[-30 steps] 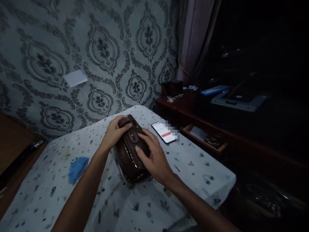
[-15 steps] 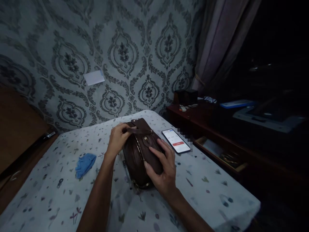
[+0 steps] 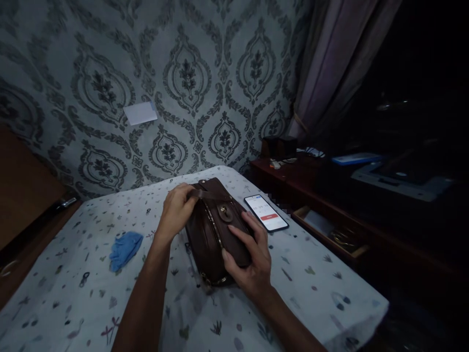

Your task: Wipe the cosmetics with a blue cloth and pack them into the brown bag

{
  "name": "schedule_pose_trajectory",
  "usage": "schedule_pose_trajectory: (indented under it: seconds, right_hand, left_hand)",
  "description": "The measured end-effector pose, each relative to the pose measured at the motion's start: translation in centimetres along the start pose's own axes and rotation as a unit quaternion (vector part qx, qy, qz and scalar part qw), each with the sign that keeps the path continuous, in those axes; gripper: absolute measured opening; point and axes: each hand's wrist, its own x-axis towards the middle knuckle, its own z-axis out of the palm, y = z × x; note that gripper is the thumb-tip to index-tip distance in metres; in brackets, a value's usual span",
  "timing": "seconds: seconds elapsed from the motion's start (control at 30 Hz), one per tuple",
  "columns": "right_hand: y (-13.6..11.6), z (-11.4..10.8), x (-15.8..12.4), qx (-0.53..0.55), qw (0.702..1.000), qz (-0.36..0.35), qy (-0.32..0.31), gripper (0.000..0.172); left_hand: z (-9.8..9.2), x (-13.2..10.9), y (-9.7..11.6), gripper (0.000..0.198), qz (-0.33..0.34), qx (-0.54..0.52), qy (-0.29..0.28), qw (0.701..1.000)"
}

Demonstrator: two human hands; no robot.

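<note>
A brown leather handbag [image 3: 205,234] with gold-coloured zips lies on the patterned cloth in front of me. My left hand [image 3: 178,210] is closed at its upper left, the fingers pinching the bag's leather strap [image 3: 212,195]. Across the lower right part, my right hand [image 3: 249,247] grips the bag, its thumb beside the zip [image 3: 211,217] and its fingers laid over the panel. A leather tab with a metal stud [image 3: 224,211] shows between the hands. The inside of the bag is hidden.
A phone [image 3: 266,213] with a lit screen lies right of the bag. On the left is a crumpled blue cloth or glove [image 3: 125,250]. An open drawer [image 3: 330,230] juts from the dark red desk [image 3: 264,168]. White paper [image 3: 140,113] is on the wall.
My view has shifted slightly. The strap in my left hand lies a little lower, uncovering more of the studded tab. My right hand stays on the bag, moved slightly right in view.
</note>
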Motion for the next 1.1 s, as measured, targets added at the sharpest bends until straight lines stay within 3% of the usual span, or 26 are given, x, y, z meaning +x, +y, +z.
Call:
schedule_pose_trajectory:
  seconds: [0.37,0.57,0.83,0.97,1.1]
  right_hand:
    - [0.0,0.1,0.2,-0.012,1.0,-0.009,0.01,0.042]
    - [0.0,0.1,0.1,-0.011,1.0,-0.006,0.006,0.042]
    - [0.1,-0.3,-0.2,0.013,1.0,0.017,-0.007,0.052]
    - [-0.1,-0.2,-0.4,0.006,1.0,-0.002,0.007,0.044]
    - [-0.3,-0.1,-0.5,0.0,1.0,-0.015,0.027,0.043]
  left_hand:
    - [-1.3,-1.0,3.3,0.021,0.016,0.068,-0.02,0.997]
    - [-2.0,-1.5,4.6,0.022,0.028,0.085,-0.071,0.994]
    - [-2.0,-1.6,4.8,0.019,0.012,0.104,-0.087,0.991]
    - [-2.0,-1.5,4.6,0.023,-0.002,0.084,-0.093,0.992]
    - [-2.5,-1.5,3.8,0.02,0.011,0.041,-0.151,0.988]
